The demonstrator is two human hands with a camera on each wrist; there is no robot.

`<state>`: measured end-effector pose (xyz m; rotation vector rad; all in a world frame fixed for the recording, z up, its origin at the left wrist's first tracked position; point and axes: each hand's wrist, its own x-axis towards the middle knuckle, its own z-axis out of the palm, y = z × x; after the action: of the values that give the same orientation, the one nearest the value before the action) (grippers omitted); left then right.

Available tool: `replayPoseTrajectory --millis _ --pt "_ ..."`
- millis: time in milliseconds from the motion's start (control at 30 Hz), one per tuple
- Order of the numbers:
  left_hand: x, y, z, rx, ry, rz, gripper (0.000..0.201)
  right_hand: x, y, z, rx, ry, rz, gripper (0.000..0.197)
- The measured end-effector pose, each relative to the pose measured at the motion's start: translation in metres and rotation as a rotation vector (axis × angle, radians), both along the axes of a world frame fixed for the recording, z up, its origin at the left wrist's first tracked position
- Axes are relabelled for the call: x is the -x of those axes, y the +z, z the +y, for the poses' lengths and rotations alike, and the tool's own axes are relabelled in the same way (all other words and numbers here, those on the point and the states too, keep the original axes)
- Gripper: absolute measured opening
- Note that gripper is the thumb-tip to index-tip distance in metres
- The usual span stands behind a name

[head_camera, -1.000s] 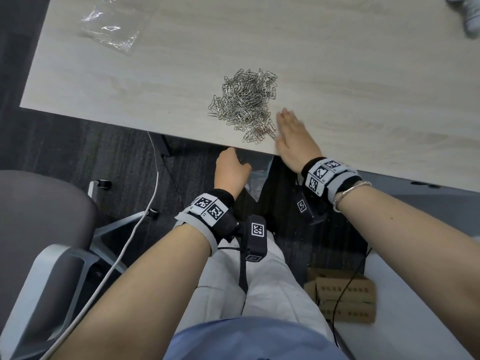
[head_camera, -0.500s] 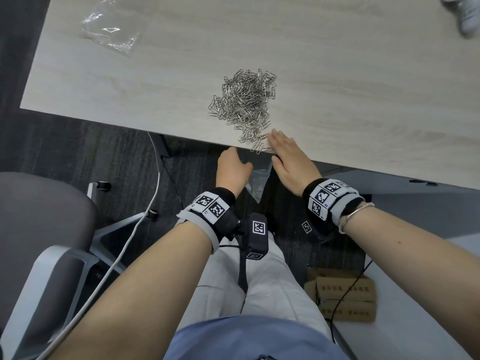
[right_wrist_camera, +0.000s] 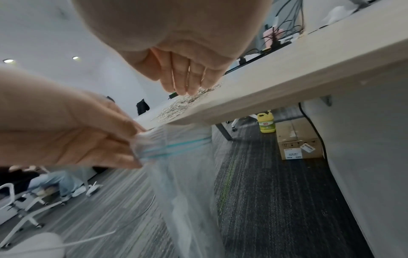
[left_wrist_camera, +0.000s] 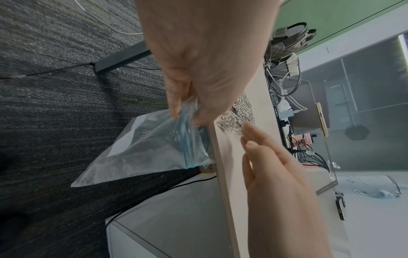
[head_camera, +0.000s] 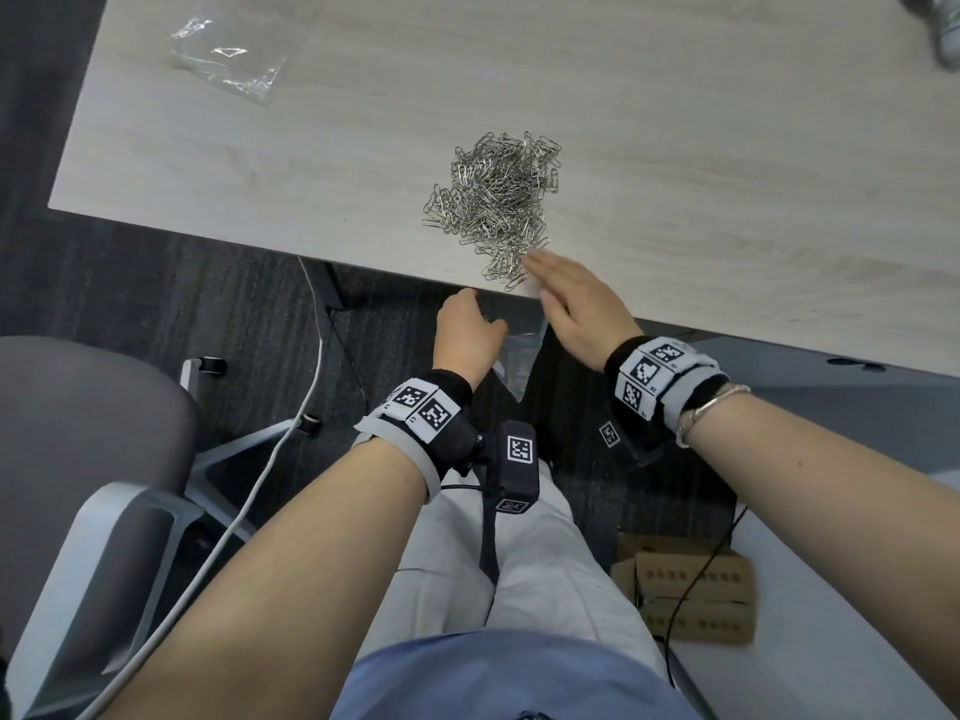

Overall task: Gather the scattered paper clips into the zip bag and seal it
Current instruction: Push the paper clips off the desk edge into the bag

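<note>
A heap of silver paper clips (head_camera: 496,205) lies on the light wooden table (head_camera: 727,174), its near tail reaching the front edge. My left hand (head_camera: 467,330) pinches the blue-striped mouth of a clear zip bag (left_wrist_camera: 154,144) and holds it just under that edge, the bag hanging down (right_wrist_camera: 185,174). My right hand (head_camera: 566,298) lies flat on the table with straight fingers (right_wrist_camera: 187,83), its fingertips touching the nearest clips (right_wrist_camera: 176,108) beside the bag's mouth (head_camera: 519,350).
A second crumpled clear plastic bag (head_camera: 226,57) lies at the table's far left. A grey chair (head_camera: 78,459) and a white cable (head_camera: 249,491) are to my left, cardboard boxes (head_camera: 685,589) on the floor to my right. A yellow bottle (right_wrist_camera: 266,123) stands under the table.
My right hand slid back along the table toward the front edge and leftward, dragging the near clips to the edge above the bag. The left hand stayed under the edge.
</note>
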<state>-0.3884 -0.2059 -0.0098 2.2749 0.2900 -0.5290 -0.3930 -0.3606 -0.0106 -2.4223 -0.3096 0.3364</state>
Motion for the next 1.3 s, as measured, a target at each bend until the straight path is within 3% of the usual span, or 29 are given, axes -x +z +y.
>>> replayPoseTrajectory --millis 167,333,567,800,1067,1300 --pt "0.001 0.003 0.004 0.022 0.027 -0.006 0.023 -0.018 -0.006 0.013 0.149 0.017 0.084 0.050" --pt "-0.001 0.006 0.013 0.013 0.044 -0.016 0.029 -0.003 -0.005 0.018 0.200 0.125 0.063 0.054" --pt "0.000 0.005 0.014 0.063 0.058 -0.037 0.013 0.018 -0.007 0.022 0.073 0.275 0.067 0.053" --pt "-0.001 0.005 0.013 0.033 0.042 -0.021 0.024 -0.002 0.002 0.018 0.069 0.062 0.037 0.052" --pt "-0.006 0.000 0.018 -0.002 0.046 -0.003 0.024 -0.012 -0.004 0.036 0.209 0.223 0.053 0.058" --pt "-0.005 -0.001 0.020 0.052 0.069 -0.004 0.017 0.016 0.000 0.027 0.055 0.276 0.055 0.060"
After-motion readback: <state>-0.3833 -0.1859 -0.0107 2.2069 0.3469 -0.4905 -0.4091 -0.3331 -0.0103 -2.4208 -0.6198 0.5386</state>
